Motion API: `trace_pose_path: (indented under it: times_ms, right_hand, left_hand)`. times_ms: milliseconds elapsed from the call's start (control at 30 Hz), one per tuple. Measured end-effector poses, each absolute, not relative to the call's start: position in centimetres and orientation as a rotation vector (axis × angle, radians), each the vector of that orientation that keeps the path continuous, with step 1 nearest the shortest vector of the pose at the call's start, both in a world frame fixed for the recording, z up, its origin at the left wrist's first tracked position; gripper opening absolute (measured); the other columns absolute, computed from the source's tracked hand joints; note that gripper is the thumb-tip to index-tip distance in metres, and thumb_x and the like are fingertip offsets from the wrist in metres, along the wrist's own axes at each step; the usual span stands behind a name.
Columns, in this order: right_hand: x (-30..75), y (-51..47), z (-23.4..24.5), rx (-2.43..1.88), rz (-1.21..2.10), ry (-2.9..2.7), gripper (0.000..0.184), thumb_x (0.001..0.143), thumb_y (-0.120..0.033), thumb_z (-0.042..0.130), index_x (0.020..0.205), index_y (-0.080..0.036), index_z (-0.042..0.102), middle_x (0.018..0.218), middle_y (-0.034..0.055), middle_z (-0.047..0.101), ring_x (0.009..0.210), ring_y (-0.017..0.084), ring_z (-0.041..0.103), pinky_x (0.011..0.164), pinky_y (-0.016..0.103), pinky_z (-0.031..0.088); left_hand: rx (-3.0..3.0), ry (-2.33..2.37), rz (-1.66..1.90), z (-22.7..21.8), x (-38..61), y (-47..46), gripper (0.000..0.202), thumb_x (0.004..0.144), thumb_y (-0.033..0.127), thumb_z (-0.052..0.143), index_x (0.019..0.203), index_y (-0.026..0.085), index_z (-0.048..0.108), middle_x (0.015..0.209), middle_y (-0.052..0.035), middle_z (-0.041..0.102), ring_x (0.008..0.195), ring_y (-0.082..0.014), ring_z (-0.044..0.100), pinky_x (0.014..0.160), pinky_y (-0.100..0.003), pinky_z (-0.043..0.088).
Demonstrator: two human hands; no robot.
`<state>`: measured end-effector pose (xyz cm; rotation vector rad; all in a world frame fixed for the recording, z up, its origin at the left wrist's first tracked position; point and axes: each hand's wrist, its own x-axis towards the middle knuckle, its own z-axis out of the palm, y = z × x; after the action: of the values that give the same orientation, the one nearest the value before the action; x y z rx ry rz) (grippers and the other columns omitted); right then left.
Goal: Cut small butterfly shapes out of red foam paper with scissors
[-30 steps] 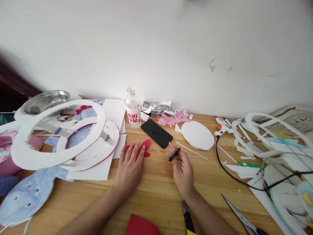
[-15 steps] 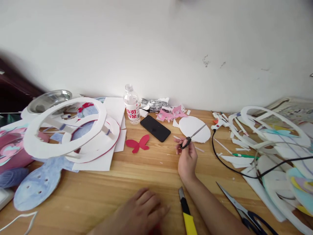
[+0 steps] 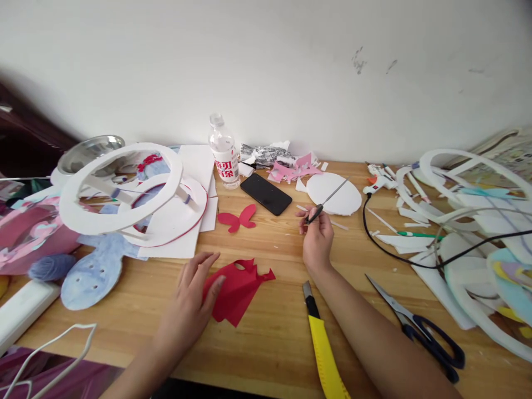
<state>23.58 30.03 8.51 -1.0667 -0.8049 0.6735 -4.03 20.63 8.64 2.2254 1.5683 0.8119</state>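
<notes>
My left hand [image 3: 188, 307] lies on the wooden table [image 3: 270, 338], fingers spread and resting on the left edge of a cut-up red paper sheet [image 3: 239, 288]. My right hand [image 3: 318, 239] is closed on the handles of small scissors [image 3: 326, 202], whose blades point up and right over a white foam oval [image 3: 334, 193]. A red paper butterfly [image 3: 238, 218] lies flat between the two hands, further back, apart from both.
A yellow utility knife [image 3: 324, 349] and large dark-handled scissors [image 3: 419, 330] lie by my right forearm. A black phone [image 3: 266, 194], water bottle [image 3: 223, 152], pink scraps [image 3: 291, 169], white foam rings [image 3: 124, 191], a steel bowl [image 3: 89, 149], a black cable [image 3: 394, 255] and a glue gun [image 3: 380, 185] surround them.
My left hand left the red butterfly, drew back toward me, then moved onto the red sheet. My right hand with the small scissors shifted right, blades now over the white oval. The view tilted down.
</notes>
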Motion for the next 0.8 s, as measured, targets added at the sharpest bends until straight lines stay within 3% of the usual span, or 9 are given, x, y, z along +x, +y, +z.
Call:
trace_pose_path:
  times_ms: [100, 233, 333, 500, 667, 800]
  right_hand:
    - [23.5, 30.1, 8.6, -1.081, 0.671, -0.817, 0.031, 0.091, -0.049, 0.057, 0.098, -0.019, 0.06, 0.086, 0.0033, 0.067, 0.058, 0.009, 0.048, 0.05, 0.022, 0.035]
    - [23.4, 29.7, 8.9, -1.124, 0.642, -0.885, 0.03, 0.092, -0.047, 0.057, 0.099, -0.018, 0.061, 0.093, 0.0065, 0.07, 0.064, 0.012, 0.053, 0.053, 0.024, 0.039]
    - [22.9, 28.8, 9.2, -1.071, 0.767, -1.047, 0.025, 0.089, -0.044, 0.063, 0.098, -0.02, 0.064, 0.1, 0.0082, 0.071, 0.075, 0.016, 0.061, 0.063, 0.028, 0.046]
    - [22.0, 27.9, 8.6, -0.925, 1.06, -1.22, 0.027, 0.08, -0.047, 0.073, 0.093, -0.024, 0.067, 0.097, 0.0062, 0.072, 0.083, 0.021, 0.067, 0.072, 0.034, 0.053]
    - [22.5, 28.9, 8.2, -0.871, 1.0, -1.143, 0.032, 0.084, -0.048, 0.071, 0.101, -0.023, 0.064, 0.116, 0.0093, 0.071, 0.102, 0.023, 0.068, 0.085, 0.035, 0.052]
    - [23.3, 29.8, 8.4, -0.88, 0.884, -0.966, 0.028, 0.091, -0.045, 0.063, 0.106, -0.022, 0.059, 0.126, 0.0125, 0.067, 0.107, 0.024, 0.067, 0.081, 0.033, 0.051]
  left_hand:
    - [2.388, 1.517, 0.667, 7.7, -4.4, 18.7, 0.073, 0.088, 0.045, 0.063, 0.152, 0.024, 0.032, 0.149, -0.0156, 0.045, 0.135, -0.0342, 0.045, 0.107, -0.052, 0.044]
    - [2.189, 1.4, 0.763, 7.5, -4.1, 19.5, 0.044, 0.096, 0.029, 0.052, 0.139, 0.031, 0.053, 0.14, -0.0063, 0.059, 0.13, -0.028, 0.053, 0.109, -0.047, 0.044]
    - [1.573, 1.254, 0.934, 8.8, -2.5, 22.4, 0.034, 0.096, 0.037, 0.053, 0.126, 0.026, 0.064, 0.124, -0.0076, 0.068, 0.114, -0.0266, 0.064, 0.097, -0.04, 0.052]
    - [0.734, 0.75, 1.058, 11.2, 2.0, 27.7, 0.041, 0.094, 0.042, 0.057, 0.125, 0.016, 0.062, 0.119, -0.0138, 0.07, 0.102, -0.0284, 0.07, 0.085, -0.04, 0.058]
    - [0.544, 0.57, 1.009, 10.8, 4.5, 30.1, 0.037, 0.095, 0.034, 0.058, 0.127, 0.017, 0.059, 0.117, -0.0128, 0.071, 0.1, -0.0264, 0.071, 0.084, -0.038, 0.059]
    - [0.514, 0.504, 0.966, 9.8, 4.2, 30.1, 0.036, 0.096, 0.032, 0.055, 0.129, 0.019, 0.058, 0.118, -0.0115, 0.071, 0.099, -0.0259, 0.071, 0.085, -0.039, 0.057]
